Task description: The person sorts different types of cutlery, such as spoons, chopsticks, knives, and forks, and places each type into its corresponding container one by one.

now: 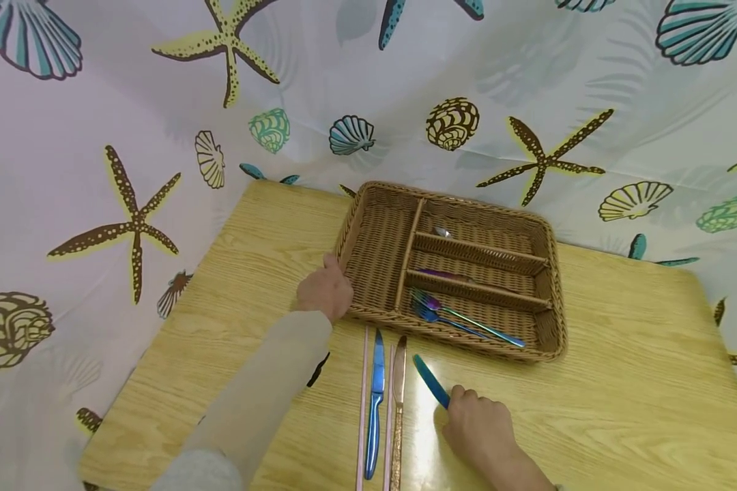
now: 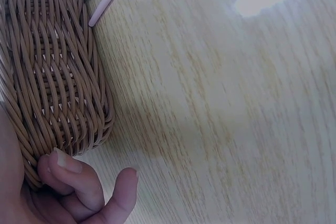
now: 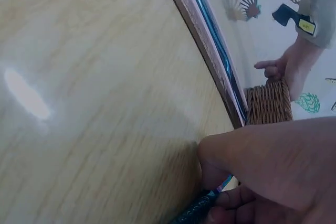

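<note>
My left hand [image 1: 325,290] grips the near left corner of a brown wicker cutlery tray [image 1: 374,317], its fingers [image 2: 79,177] curled at the woven wall. In my right hand [image 1: 482,426] is a teal knife [image 1: 431,382], held just in front of the tray with its blade slanting up and left. The right wrist view shows its dark textured handle [image 3: 197,209] at the fingers. Left of that hand, a shiny blue knife [image 1: 374,416] and a copper-coloured knife [image 1: 398,402] lie side by side, with two thin pink sticks [image 1: 362,416] alongside them.
The tray's front compartment holds a rainbow-coloured spoon [image 1: 467,324] and a blue fork [image 1: 445,319]. A purple utensil [image 1: 445,275] lies in the middle one, and a silver utensil [image 1: 443,232] in the back one. Behind the wooden table [image 1: 639,354] hangs a sea-patterned cloth [image 1: 399,88].
</note>
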A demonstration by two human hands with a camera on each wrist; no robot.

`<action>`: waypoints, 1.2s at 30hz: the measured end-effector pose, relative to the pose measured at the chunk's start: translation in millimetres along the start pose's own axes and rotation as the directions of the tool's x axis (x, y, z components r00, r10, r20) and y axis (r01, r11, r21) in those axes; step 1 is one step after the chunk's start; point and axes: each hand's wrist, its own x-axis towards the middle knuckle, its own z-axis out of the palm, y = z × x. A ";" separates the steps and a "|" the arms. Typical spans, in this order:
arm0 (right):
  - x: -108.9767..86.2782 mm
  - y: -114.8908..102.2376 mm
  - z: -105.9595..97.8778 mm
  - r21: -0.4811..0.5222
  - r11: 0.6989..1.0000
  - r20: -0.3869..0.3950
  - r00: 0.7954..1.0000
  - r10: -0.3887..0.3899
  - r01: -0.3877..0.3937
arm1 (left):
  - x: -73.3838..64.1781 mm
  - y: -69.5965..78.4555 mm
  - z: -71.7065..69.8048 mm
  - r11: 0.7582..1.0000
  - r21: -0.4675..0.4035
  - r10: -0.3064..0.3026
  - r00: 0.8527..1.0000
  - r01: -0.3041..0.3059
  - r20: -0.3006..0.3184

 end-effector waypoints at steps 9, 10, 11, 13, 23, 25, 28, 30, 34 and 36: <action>-0.2 20.1 -9.8 0.204 0.979 0.165 0.986 -0.004 -0.030 | 0.4 2.1 0.5 1.000 -0.012 0.027 0.999 -0.028 -0.029; -1.2 23.2 -11.7 0.247 0.969 0.177 0.984 -0.014 -0.030 | 0.6 2.1 0.3 1.000 -0.007 0.028 0.999 -0.028 -0.029; -2.0 26.5 -13.5 0.295 0.955 0.187 0.982 -0.032 -0.025 | 0.7 2.0 0.1 1.000 -0.005 0.027 0.999 -0.027 -0.028; -2.9 32.7 -16.0 0.395 0.918 0.185 0.979 -0.081 0.001 | 1.0 1.2 0.0 1.000 0.002 0.023 0.999 -0.023 -0.026; 4.0 51.4 -31.3 0.611 0.754 0.034 0.943 -0.330 0.242 | 1.0 -2.1 1.5 1.000 0.002 0.026 0.999 -0.026 -0.047; 8.9 53.5 -38.7 0.615 0.752 0.014 0.950 -0.313 0.238 | 0.7 -2.5 2.4 1.000 0.005 0.029 0.998 -0.029 -0.057; 18.3 57.6 -50.7 0.594 0.772 -0.012 0.963 -0.270 0.224 | 0.4 -2.9 3.1 1.000 0.003 0.026 0.998 -0.026 -0.065; 24.7 60.7 -58.3 0.560 0.795 -0.053 0.968 -0.244 0.231 | -0.1 -3.2 3.5 1.000 -0.001 0.022 0.998 -0.022 -0.063; 40.2 68.6 -73.6 0.481 0.839 -0.109 0.967 -0.229 0.253 | -0.5 -3.0 3.8 1.000 -0.001 0.017 0.998 -0.017 -0.061; 51.4 72.8 -81.9 0.474 0.849 -0.101 0.973 -0.209 0.232 | -0.3 -2.7 4.0 1.000 0.004 0.017 0.998 -0.016 -0.067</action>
